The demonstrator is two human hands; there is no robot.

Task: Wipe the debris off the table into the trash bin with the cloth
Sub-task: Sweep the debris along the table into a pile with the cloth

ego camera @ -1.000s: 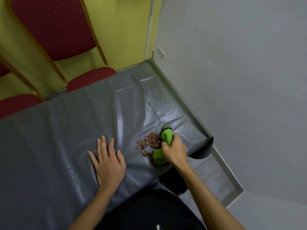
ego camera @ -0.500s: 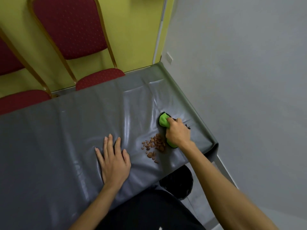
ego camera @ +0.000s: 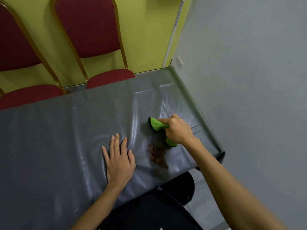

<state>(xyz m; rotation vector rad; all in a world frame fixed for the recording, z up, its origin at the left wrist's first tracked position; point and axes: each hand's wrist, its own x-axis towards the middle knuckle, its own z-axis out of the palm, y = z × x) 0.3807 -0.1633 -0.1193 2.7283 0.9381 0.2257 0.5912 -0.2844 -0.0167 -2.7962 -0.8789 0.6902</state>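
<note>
While right hand (ego camera: 177,129) clamps it, cloth (ego camera: 157,125) lies diagonally; left hand (ego camera: 118,156) flat.

the worktop (ego camera: 49,146) runs from the left edge of the frame to the right of centre, covered in a glossy, wrinkled grey sheet that hangs over its near and right edges. a blurred pile of brown debris (ego camera: 157,155) lies right of centre, near the front edge. a green cloth (ego camera: 157,125) rests just above it under the right hand (ego camera: 178,130). the left hand (ego camera: 118,161) lies flat at centre, fingers (ego camera: 116,143) spread.
</note>
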